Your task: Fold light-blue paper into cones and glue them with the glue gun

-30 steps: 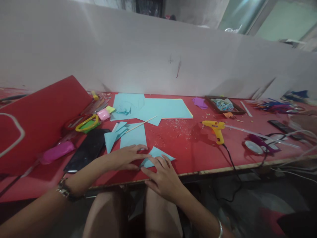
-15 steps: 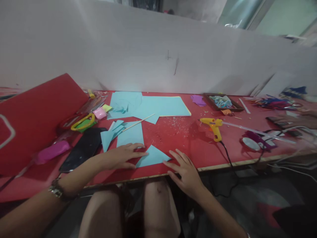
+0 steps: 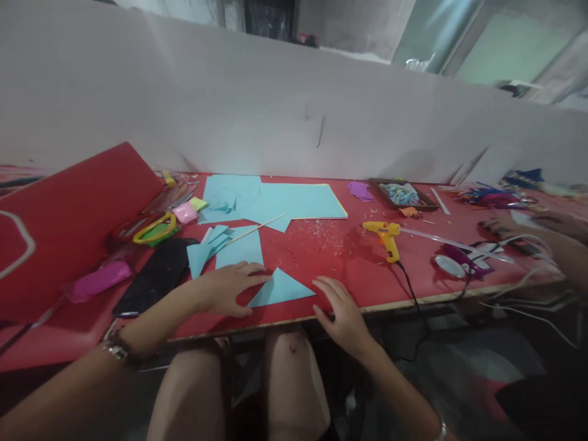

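Note:
A light-blue paper triangle (image 3: 283,288) lies flat near the front edge of the red table. My left hand (image 3: 231,286) is at its left side with fingers stretched out, the fingertips at the paper's left edge. Just off the right corner rests my right hand (image 3: 342,312), palm down and fingers apart, holding nothing. Behind my left hand are a light-blue square sheet (image 3: 245,248), a thin wooden stick (image 3: 255,230) lying across it, and a folded blue paper piece (image 3: 206,248).
More blue sheets (image 3: 298,201) lie at the back. A yellow glue gun (image 3: 386,237) with a cord stands right of centre, before a tray of scraps (image 3: 399,194). A black phone (image 3: 156,275) and yellow-handled scissors (image 3: 155,229) lie left. Another person's hand (image 3: 500,229) is far right.
My right hand has come off the triangle's right corner and now sits slightly to its right. The left hand stays almost where it was. The view has shifted a little.

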Motion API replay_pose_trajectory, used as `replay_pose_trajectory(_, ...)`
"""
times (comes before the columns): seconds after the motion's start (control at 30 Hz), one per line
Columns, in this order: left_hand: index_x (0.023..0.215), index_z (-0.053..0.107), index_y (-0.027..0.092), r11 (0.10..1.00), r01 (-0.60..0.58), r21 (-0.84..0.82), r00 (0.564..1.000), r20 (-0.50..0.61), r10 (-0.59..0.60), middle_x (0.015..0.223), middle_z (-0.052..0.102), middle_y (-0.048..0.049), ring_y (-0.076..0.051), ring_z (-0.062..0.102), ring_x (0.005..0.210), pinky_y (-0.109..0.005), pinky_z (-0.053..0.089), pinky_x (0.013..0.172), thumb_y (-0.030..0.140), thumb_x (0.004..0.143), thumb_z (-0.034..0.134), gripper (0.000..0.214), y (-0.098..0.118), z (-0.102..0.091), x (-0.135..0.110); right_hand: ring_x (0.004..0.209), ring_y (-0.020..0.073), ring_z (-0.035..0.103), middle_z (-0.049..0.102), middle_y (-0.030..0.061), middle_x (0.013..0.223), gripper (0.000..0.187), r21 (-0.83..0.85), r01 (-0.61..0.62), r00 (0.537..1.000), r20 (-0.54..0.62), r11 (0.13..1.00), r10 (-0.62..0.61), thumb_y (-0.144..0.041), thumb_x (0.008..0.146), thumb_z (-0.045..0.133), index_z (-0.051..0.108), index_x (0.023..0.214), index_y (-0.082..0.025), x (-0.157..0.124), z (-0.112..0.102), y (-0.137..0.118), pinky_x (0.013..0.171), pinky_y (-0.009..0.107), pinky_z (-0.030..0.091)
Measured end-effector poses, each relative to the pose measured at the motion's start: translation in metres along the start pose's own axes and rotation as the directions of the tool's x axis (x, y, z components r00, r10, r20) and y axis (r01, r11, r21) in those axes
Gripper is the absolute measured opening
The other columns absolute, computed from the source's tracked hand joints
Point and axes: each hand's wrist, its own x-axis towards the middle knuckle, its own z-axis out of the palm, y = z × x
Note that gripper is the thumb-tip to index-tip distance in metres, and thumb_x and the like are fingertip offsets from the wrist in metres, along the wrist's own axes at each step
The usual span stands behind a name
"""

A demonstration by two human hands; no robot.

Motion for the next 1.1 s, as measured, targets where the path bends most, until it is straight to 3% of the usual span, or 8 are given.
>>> replay_pose_trajectory(0.13,0.137,0.027,0.02,0.991,0.078,0.113,0.995,-0.067,-0.071,0.143,0.028,-0.0127,-0.031,0.025,0.13,-0.051,0.018,0.104,0.053,0.065,0.061,0.086,0.025,0.012,0.002,0.12,0.0229,0.041,0.049,0.0105,0.129,0.048,-0.091,0.225,0.973,0.077,0.97,-0.219,-0.038,0.082,0.049,0.045,0.126,-0.019,-0.002,0.015,-0.017,0.099,0.044,0.034)
replay_pose_trajectory(0.23,0.134,0.032,0.019,0.983,0.082,0.161,0.993,-0.1,-0.067,0.142,0.031,-0.0127,-0.03,0.024,0.13,-0.055,0.01,0.105,0.053,0.069,0.059,0.079,0.034,0.027,0.0,0.102,0.0194,0.054,0.062,0.0083,0.107,0.03,-0.158,0.263,0.962,-0.039,0.952,-0.272,-0.03,0.084,0.048,0.056,0.112,-0.02,-0.008,0.025,-0.022,0.099,0.042,0.031)
replay_pose_trajectory(0.33,0.128,0.041,0.024,0.986,0.025,0.166,0.981,-0.196,0.008,0.135,0.043,-0.0085,-0.025,0.035,0.125,-0.05,0.012,0.106,0.046,0.075,0.056,0.059,0.036,0.032,-0.003,0.076,0.0135,0.056,0.064,0.0018,0.079,0.018,-0.144,0.261,0.955,-0.108,0.955,-0.277,-0.021,0.086,0.044,0.061,0.092,-0.021,-0.009,0.025,-0.023,0.096,0.036,0.034)
replay_pose_trajectory(0.5,0.102,0.058,0.026,0.977,-0.01,0.215,0.971,-0.23,0.061,0.102,0.064,-0.002,-0.017,0.056,0.097,-0.044,0.023,0.102,0.03,0.082,0.053,0.021,0.044,0.018,0.002,0.065,0.0124,0.05,0.058,0.0004,0.065,0.027,-0.059,0.248,0.963,-0.091,0.967,-0.252,-0.021,0.09,0.037,0.06,0.075,-0.019,0.011,0.008,-0.025,0.078,0.029,0.041)
replay_pose_trajectory(0.67,0.106,0.056,0.019,0.983,-0.019,0.182,0.978,-0.202,0.056,0.107,0.06,-0.0072,-0.023,0.055,0.097,-0.039,0.04,0.087,0.035,0.074,0.061,0.036,0.055,0.018,0.011,0.079,0.0151,0.054,0.063,0.0039,0.087,0.018,0.005,0.295,0.95,0.102,0.955,-0.294,-0.029,0.086,0.047,0.059,0.09,-0.017,0.033,-0.003,-0.03,0.071,0.026,0.043)
replay_pose_trajectory(0.77,0.103,0.058,0.016,0.985,0.033,0.167,0.984,-0.178,-0.003,0.107,0.058,-0.0095,-0.024,0.056,0.093,-0.033,0.045,0.074,0.029,0.071,0.064,0.035,0.057,0.027,0.012,0.094,0.0182,0.054,0.061,0.0073,0.106,0.039,0.032,0.345,0.915,0.212,0.938,-0.344,-0.035,0.077,0.06,0.053,0.109,-0.014,0.031,0.0,-0.028,0.077,0.028,0.043)
replay_pose_trajectory(0.9,0.107,0.056,0.02,0.981,0.021,0.192,0.985,-0.169,0.012,0.1,0.061,-0.0059,-0.021,0.058,0.089,-0.033,0.045,0.074,0.027,0.074,0.062,0.034,0.053,0.029,0.01,0.082,0.0162,0.056,0.064,0.0044,0.09,0.015,-0.031,0.386,0.905,0.208,0.922,-0.372,-0.023,0.084,0.051,0.06,0.093,-0.017,0.02,0.004,-0.019,0.071,0.027,0.043)
replay_pose_trajectory(1.1,0.091,0.059,0.022,0.974,-0.009,0.228,0.953,-0.294,0.078,0.086,0.066,-0.0005,-0.016,0.061,0.079,-0.034,0.04,0.082,0.016,0.081,0.048,0.016,0.049,0.008,0.016,0.065,0.0136,0.052,0.06,0.002,0.069,0.023,-0.032,0.316,0.945,0.104,0.948,-0.311,-0.02,0.089,0.04,0.061,0.079,-0.017,0.037,-0.004,-0.02,0.059,0.024,0.038)
